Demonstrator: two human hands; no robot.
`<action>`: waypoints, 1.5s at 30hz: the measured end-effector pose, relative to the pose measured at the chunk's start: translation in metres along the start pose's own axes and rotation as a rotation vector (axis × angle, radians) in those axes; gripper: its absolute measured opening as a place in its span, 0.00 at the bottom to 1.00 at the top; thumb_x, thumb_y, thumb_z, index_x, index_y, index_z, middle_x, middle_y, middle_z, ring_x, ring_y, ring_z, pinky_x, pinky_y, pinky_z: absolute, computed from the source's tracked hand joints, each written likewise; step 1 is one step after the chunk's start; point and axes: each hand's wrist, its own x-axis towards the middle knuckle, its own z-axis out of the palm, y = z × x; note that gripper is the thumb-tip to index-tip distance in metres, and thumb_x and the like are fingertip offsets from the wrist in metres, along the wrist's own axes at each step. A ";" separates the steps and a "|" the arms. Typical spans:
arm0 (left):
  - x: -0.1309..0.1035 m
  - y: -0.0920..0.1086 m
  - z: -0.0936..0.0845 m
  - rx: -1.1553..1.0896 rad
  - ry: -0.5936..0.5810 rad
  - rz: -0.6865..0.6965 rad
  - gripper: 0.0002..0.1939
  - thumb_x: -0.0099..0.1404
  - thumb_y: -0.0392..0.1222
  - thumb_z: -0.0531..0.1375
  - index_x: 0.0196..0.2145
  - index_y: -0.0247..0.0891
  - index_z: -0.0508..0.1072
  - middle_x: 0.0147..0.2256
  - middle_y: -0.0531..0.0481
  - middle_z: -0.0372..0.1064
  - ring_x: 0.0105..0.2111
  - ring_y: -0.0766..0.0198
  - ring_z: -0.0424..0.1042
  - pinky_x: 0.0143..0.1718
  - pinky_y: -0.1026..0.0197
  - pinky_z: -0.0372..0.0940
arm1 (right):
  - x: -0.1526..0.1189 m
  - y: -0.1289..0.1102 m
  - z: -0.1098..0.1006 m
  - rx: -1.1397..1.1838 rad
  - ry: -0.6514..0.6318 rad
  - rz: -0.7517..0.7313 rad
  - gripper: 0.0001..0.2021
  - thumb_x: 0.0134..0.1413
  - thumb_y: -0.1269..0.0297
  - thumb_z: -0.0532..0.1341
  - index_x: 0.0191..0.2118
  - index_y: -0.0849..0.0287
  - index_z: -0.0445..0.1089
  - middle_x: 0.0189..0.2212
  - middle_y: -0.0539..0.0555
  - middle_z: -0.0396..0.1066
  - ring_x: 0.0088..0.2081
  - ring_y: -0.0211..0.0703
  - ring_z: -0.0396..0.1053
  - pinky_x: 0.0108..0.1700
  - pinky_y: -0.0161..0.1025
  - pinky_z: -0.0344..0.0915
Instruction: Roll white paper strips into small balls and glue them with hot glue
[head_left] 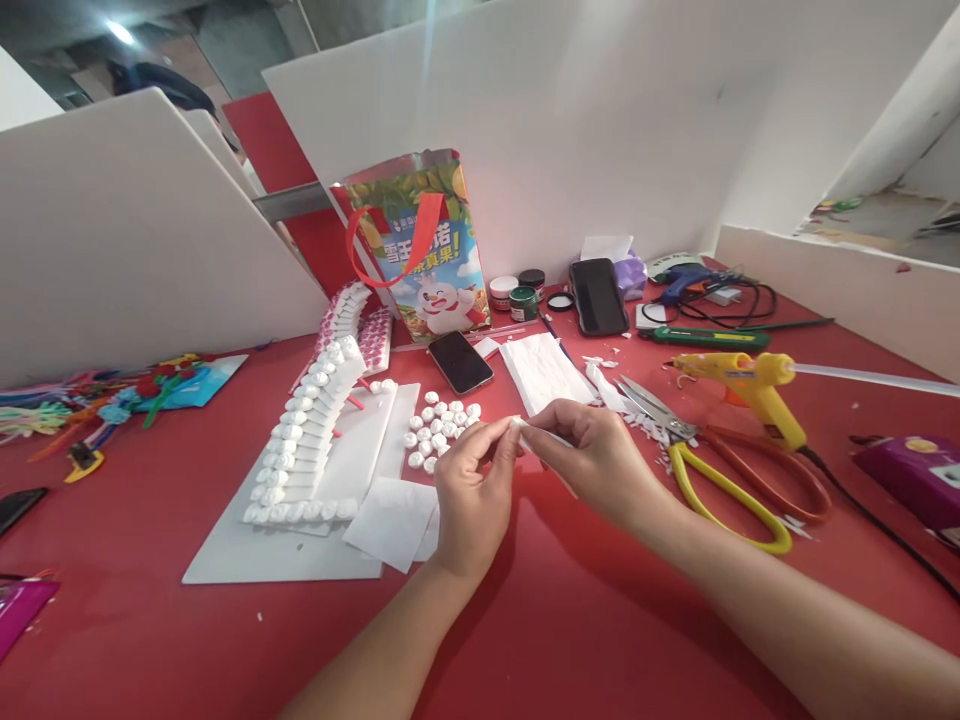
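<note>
My left hand (474, 495) and my right hand (600, 455) meet over the red table, both closed in a pinch. Between their fingertips is a small piece of white tissue paper (517, 424), mostly hidden by the fingers. Just beyond my left hand lie several small white paper rosettes (424, 434). Loose white tissue squares (390, 520) lie left of that hand, partly on a white board (225, 560). On the board stands a curved white model (319, 400) edged with similar rosettes. Past my right hand rests a stack of white tissue paper (544, 370).
Scissors (682, 430) with red and yellow handles lie right of my right hand, beside paper scraps. A yellow glue gun (757, 385) trails a cable. A phone (460, 362), paint jars (523, 303) and a printed bag (420, 250) stand farther back. Pipe cleaners (142, 400) are at left.
</note>
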 end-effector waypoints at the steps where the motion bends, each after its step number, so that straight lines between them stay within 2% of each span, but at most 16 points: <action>1: 0.000 -0.001 0.001 0.025 0.003 0.041 0.06 0.70 0.36 0.61 0.38 0.36 0.80 0.30 0.50 0.76 0.30 0.67 0.74 0.35 0.66 0.70 | 0.000 0.000 0.000 0.002 0.011 0.011 0.13 0.56 0.57 0.62 0.26 0.59 0.69 0.20 0.46 0.65 0.23 0.34 0.56 0.26 0.35 0.52; 6: 0.001 -0.008 0.004 0.209 0.024 0.335 0.08 0.71 0.30 0.59 0.41 0.33 0.79 0.28 0.49 0.74 0.28 0.66 0.71 0.32 0.63 0.68 | -0.003 0.000 0.002 0.002 0.054 -0.005 0.16 0.57 0.52 0.62 0.27 0.59 0.70 0.21 0.47 0.65 0.24 0.35 0.56 0.26 0.35 0.52; 10: -0.001 -0.011 0.003 0.256 0.001 0.426 0.13 0.71 0.28 0.57 0.49 0.34 0.78 0.31 0.46 0.76 0.31 0.64 0.73 0.34 0.62 0.69 | -0.004 0.000 0.000 -0.010 0.067 -0.064 0.16 0.59 0.53 0.62 0.26 0.60 0.70 0.21 0.48 0.68 0.24 0.35 0.60 0.27 0.35 0.54; 13: -0.002 -0.007 0.001 0.107 -0.056 0.339 0.15 0.72 0.30 0.57 0.52 0.36 0.78 0.32 0.47 0.75 0.31 0.65 0.72 0.36 0.62 0.69 | -0.005 -0.003 -0.002 -0.021 0.079 -0.094 0.13 0.60 0.58 0.62 0.28 0.60 0.72 0.23 0.50 0.72 0.26 0.37 0.66 0.30 0.35 0.59; 16: 0.001 -0.003 -0.002 -0.131 -0.141 0.034 0.13 0.72 0.35 0.59 0.50 0.36 0.80 0.29 0.51 0.71 0.29 0.68 0.72 0.35 0.64 0.69 | -0.005 -0.008 -0.005 -0.018 0.039 -0.100 0.11 0.60 0.61 0.61 0.29 0.61 0.72 0.25 0.51 0.75 0.28 0.37 0.69 0.32 0.35 0.61; 19: 0.005 -0.003 -0.005 -0.289 -0.203 -0.202 0.12 0.70 0.40 0.62 0.49 0.40 0.81 0.30 0.53 0.71 0.29 0.69 0.71 0.36 0.64 0.70 | -0.005 -0.009 -0.007 -0.085 0.010 -0.124 0.10 0.61 0.62 0.60 0.30 0.60 0.73 0.24 0.49 0.74 0.23 0.34 0.63 0.27 0.34 0.57; 21: 0.007 -0.004 -0.008 -0.298 -0.232 -0.207 0.12 0.70 0.40 0.63 0.49 0.41 0.82 0.31 0.52 0.71 0.29 0.69 0.70 0.36 0.64 0.69 | -0.005 -0.008 -0.006 -0.156 0.013 -0.150 0.10 0.61 0.63 0.60 0.30 0.60 0.73 0.21 0.47 0.70 0.20 0.32 0.56 0.24 0.34 0.53; 23: 0.008 -0.004 -0.010 -0.237 -0.234 -0.125 0.12 0.70 0.38 0.62 0.48 0.42 0.82 0.33 0.51 0.72 0.31 0.68 0.70 0.37 0.64 0.68 | -0.006 -0.006 -0.005 -0.224 0.030 -0.163 0.10 0.61 0.62 0.60 0.30 0.60 0.73 0.18 0.46 0.65 0.20 0.32 0.52 0.23 0.34 0.50; 26: 0.009 -0.001 -0.013 -0.107 -0.198 0.008 0.11 0.71 0.37 0.61 0.46 0.41 0.82 0.35 0.49 0.73 0.34 0.66 0.71 0.39 0.63 0.68 | -0.005 -0.007 -0.004 -0.250 0.060 -0.150 0.11 0.59 0.60 0.61 0.30 0.60 0.72 0.19 0.47 0.65 0.21 0.34 0.55 0.24 0.35 0.52; 28: 0.010 0.002 -0.014 -0.069 -0.175 0.013 0.10 0.71 0.38 0.61 0.45 0.40 0.82 0.35 0.48 0.74 0.35 0.65 0.72 0.41 0.62 0.68 | -0.001 -0.011 -0.008 -0.156 0.006 -0.062 0.14 0.60 0.56 0.62 0.29 0.60 0.73 0.20 0.49 0.68 0.22 0.36 0.59 0.25 0.35 0.55; 31: 0.012 0.004 -0.014 -0.165 -0.155 -0.137 0.09 0.69 0.40 0.63 0.44 0.40 0.82 0.35 0.50 0.74 0.36 0.65 0.73 0.40 0.64 0.68 | 0.007 -0.018 -0.020 0.185 -0.175 0.251 0.19 0.66 0.51 0.58 0.32 0.61 0.75 0.22 0.54 0.73 0.23 0.42 0.69 0.28 0.37 0.65; 33: 0.014 0.004 -0.015 -0.227 -0.148 -0.202 0.08 0.68 0.41 0.64 0.42 0.39 0.82 0.38 0.49 0.76 0.39 0.63 0.75 0.43 0.63 0.69 | 0.013 -0.019 -0.029 0.429 -0.302 0.467 0.21 0.70 0.53 0.52 0.38 0.63 0.76 0.26 0.58 0.77 0.27 0.47 0.76 0.36 0.42 0.73; 35: 0.015 0.003 -0.016 -0.240 -0.176 -0.197 0.08 0.68 0.42 0.65 0.41 0.39 0.82 0.38 0.49 0.76 0.41 0.63 0.75 0.45 0.63 0.69 | 0.017 -0.017 -0.034 0.598 -0.435 0.608 0.22 0.73 0.58 0.47 0.43 0.66 0.75 0.31 0.63 0.80 0.32 0.50 0.80 0.43 0.48 0.76; 39: 0.015 0.000 -0.018 -0.233 -0.220 -0.172 0.08 0.69 0.41 0.64 0.42 0.41 0.83 0.39 0.49 0.76 0.42 0.63 0.73 0.48 0.62 0.68 | 0.018 -0.008 -0.033 0.778 -0.632 0.662 0.24 0.74 0.61 0.43 0.44 0.69 0.74 0.36 0.65 0.80 0.38 0.53 0.82 0.46 0.53 0.77; 41: 0.014 -0.001 -0.018 -0.245 -0.227 -0.173 0.08 0.69 0.41 0.64 0.42 0.41 0.83 0.38 0.49 0.75 0.42 0.63 0.73 0.48 0.62 0.68 | 0.016 -0.006 -0.030 0.829 -0.640 0.629 0.22 0.74 0.60 0.46 0.41 0.68 0.74 0.35 0.62 0.80 0.37 0.53 0.82 0.46 0.52 0.77; 45: 0.013 -0.001 -0.017 -0.283 -0.244 -0.197 0.07 0.68 0.40 0.64 0.42 0.41 0.83 0.37 0.49 0.75 0.41 0.63 0.74 0.47 0.62 0.69 | 0.013 -0.008 -0.029 0.844 -0.554 0.609 0.16 0.71 0.60 0.54 0.38 0.64 0.74 0.30 0.54 0.75 0.31 0.44 0.78 0.42 0.49 0.79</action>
